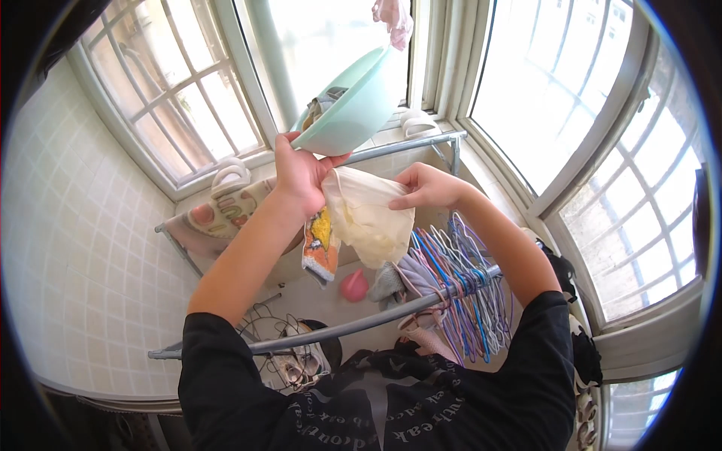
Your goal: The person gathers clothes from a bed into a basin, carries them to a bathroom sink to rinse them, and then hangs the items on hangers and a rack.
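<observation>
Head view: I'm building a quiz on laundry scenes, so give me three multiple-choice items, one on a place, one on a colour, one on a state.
1. Where do the bunched hangers sit?
A. on the grey rail near the right arm
B. in the basin
C. on the window ledge

2. What colour is the basin?
A. red
B. pale green
C. black

3. How does the cream cloth stand?
A. folded on the floor
B. pinned to the rail
C. held up between both hands

Answers: 1 A, the hangers hang from the rail below the right forearm. 2 B, the bowl is mint-toned. 3 C, the left hand grips the cloth and the basin's rim, and the right hand pinches the cloth's other side.
</observation>
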`<action>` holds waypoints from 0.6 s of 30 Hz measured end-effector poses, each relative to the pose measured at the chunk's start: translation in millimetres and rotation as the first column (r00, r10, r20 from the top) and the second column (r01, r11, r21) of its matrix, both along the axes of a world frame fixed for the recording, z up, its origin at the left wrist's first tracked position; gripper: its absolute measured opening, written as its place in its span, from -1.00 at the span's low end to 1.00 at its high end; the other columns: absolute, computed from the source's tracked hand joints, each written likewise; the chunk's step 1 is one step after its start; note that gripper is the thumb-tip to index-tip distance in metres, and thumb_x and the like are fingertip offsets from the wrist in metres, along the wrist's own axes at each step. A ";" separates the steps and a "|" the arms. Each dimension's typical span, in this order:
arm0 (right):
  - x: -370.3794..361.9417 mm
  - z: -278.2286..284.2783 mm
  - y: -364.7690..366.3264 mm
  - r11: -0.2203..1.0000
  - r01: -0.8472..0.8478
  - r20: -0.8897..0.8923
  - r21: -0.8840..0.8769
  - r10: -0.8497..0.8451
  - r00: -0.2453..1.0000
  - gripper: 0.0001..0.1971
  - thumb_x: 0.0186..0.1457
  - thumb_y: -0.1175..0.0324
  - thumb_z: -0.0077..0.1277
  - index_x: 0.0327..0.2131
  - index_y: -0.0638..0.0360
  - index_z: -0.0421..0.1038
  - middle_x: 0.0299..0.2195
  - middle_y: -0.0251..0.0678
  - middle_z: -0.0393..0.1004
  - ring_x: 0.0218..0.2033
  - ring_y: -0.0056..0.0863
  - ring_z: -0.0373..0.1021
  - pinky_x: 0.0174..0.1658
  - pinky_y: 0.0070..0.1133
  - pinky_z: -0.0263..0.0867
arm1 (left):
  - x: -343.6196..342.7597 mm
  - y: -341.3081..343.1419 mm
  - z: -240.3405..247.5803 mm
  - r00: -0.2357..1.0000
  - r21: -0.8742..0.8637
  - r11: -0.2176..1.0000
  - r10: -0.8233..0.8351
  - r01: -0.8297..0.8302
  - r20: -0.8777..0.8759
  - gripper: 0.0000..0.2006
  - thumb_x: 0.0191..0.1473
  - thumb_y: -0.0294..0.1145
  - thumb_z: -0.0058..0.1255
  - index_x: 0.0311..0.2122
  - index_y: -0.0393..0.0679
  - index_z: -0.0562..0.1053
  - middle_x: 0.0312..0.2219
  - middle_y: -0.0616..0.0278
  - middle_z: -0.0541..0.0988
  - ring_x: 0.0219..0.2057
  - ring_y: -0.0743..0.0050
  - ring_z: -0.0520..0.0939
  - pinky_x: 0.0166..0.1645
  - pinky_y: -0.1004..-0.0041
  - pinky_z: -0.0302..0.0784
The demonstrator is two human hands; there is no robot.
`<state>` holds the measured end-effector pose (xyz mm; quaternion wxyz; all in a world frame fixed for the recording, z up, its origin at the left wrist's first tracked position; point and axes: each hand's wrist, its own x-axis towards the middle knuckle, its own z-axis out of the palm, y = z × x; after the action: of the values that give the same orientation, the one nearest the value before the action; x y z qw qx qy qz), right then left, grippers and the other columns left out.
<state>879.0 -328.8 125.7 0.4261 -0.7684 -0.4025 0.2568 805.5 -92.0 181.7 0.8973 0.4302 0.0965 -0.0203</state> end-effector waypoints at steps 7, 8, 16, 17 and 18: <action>25.8 -22.2 -25.4 0.961 -0.014 -0.243 0.277 0.084 0.966 -0.82 0.16 0.35 0.07 -0.31 0.30 0.55 -0.43 -0.46 0.54 -0.39 -0.71 0.39 -0.21 -0.69 0.31 | -1.5 9.9 13.9 0.996 0.089 0.995 -0.049 0.043 0.073 -0.33 0.09 0.05 -0.53 0.21 -0.18 0.13 -0.01 0.00 0.37 -0.05 0.11 0.46 0.09 -0.05 0.34; 25.9 -24.2 -26.8 0.961 -0.014 -0.245 0.277 0.085 0.966 -0.82 0.16 0.35 0.07 -0.31 0.30 0.55 -0.43 -0.46 0.54 -0.39 -0.71 0.39 -0.21 -0.69 0.31 | -1.2 9.4 16.6 0.996 0.089 0.995 -0.049 0.043 0.071 -0.33 0.09 0.05 -0.53 0.21 -0.18 0.13 -0.01 0.00 0.37 -0.05 0.11 0.46 0.09 -0.05 0.34; 31.0 -57.0 -35.0 0.996 -0.086 -0.092 0.022 0.087 0.992 -0.74 0.04 0.23 0.20 -0.39 0.27 0.54 -0.53 -0.47 0.47 -0.44 -0.70 0.34 -0.29 -0.67 0.26 | -1.6 13.0 38.3 0.991 0.134 0.990 0.028 -0.046 0.133 -0.34 0.09 0.03 -0.52 0.21 -0.19 0.16 -0.02 -0.01 0.40 -0.03 0.09 0.45 0.12 -0.03 0.27; 31.2 -59.8 -34.0 0.991 -0.116 0.035 0.068 0.114 0.993 -0.76 0.05 0.25 0.19 -0.38 0.26 0.53 -0.51 -0.47 0.47 -0.44 -0.70 0.34 -0.30 -0.68 0.27 | 0.6 17.9 37.8 0.991 0.164 0.985 0.033 -0.053 0.126 -0.34 0.09 0.03 -0.53 0.21 -0.18 0.16 0.00 -0.04 0.39 -0.01 0.08 0.45 0.15 -0.02 0.22; 30.6 -61.2 -34.0 0.983 -0.150 0.162 0.109 0.132 0.978 -0.79 0.07 0.28 0.18 -0.37 0.26 0.52 -0.50 -0.48 0.48 -0.45 -0.70 0.34 -0.30 -0.69 0.27 | 0.5 20.4 36.7 0.991 0.165 0.985 0.033 -0.054 0.126 -0.34 0.09 0.03 -0.53 0.21 -0.18 0.16 0.00 -0.04 0.39 -0.01 0.08 0.45 0.15 -0.02 0.22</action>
<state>909.7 -362.8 64.5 0.4201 -0.7282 -0.5027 0.2013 806.0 -71.6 218.5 0.8623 0.5027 0.0518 0.0343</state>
